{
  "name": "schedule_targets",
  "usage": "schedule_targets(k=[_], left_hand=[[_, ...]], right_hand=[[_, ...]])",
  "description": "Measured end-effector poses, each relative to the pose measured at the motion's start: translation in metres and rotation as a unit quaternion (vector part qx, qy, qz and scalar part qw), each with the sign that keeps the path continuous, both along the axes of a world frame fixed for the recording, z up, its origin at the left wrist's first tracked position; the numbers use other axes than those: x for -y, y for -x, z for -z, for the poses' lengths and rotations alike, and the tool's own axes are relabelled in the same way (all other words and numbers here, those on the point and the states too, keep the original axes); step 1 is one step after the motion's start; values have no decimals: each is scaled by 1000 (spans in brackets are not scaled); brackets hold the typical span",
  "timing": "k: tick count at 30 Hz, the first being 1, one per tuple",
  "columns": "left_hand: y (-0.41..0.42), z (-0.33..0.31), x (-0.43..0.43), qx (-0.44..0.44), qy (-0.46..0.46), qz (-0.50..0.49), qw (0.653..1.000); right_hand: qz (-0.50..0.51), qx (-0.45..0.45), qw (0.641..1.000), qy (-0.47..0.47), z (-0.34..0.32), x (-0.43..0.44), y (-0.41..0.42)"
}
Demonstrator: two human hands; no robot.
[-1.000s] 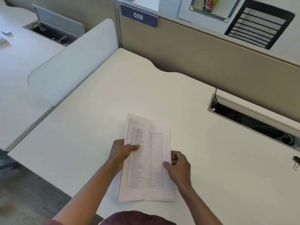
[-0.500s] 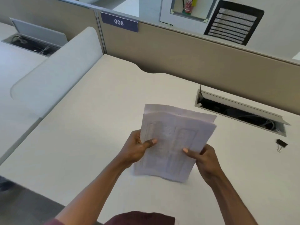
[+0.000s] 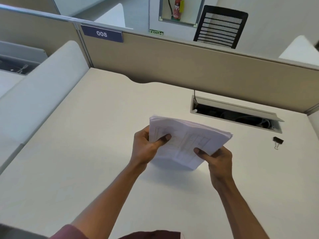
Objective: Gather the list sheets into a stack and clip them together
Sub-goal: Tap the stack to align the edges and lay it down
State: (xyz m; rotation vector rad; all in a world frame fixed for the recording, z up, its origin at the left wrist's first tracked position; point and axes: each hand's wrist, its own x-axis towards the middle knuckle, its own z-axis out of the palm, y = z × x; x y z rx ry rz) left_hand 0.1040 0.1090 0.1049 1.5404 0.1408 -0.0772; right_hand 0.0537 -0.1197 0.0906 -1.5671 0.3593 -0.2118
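Note:
A stack of white list sheets (image 3: 185,140) with printed tables is held upright above the white desk (image 3: 86,152), its lower edge near the desk surface. My left hand (image 3: 146,147) grips the stack's left side, thumb on the front page. My right hand (image 3: 217,159) grips the lower right side, thumb on the front. The top edges of the sheets fan slightly and are uneven. A black binder clip (image 3: 277,141) lies on the desk to the right, apart from both hands.
An open cable tray (image 3: 236,114) with wires sits in the desk behind the stack on the right. A beige partition (image 3: 172,66) closes the far edge. A white curved divider (image 3: 43,94) borders the left side.
The stack lay flat on the desk a second ago; both hands have lifted it and stood it upright. The view has tilted up and the clip has come further into view.

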Motion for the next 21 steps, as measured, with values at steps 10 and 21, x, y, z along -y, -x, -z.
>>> schedule_targets(k=[10,21], left_hand=[[-3,12,4,-20,-7,-13,1000],[0,30,10,-55,-34,-15,998]], right_hand=[[6,17,1000,-1,6,-15,-9],[33,-43,998,-13,22,-20,-4]])
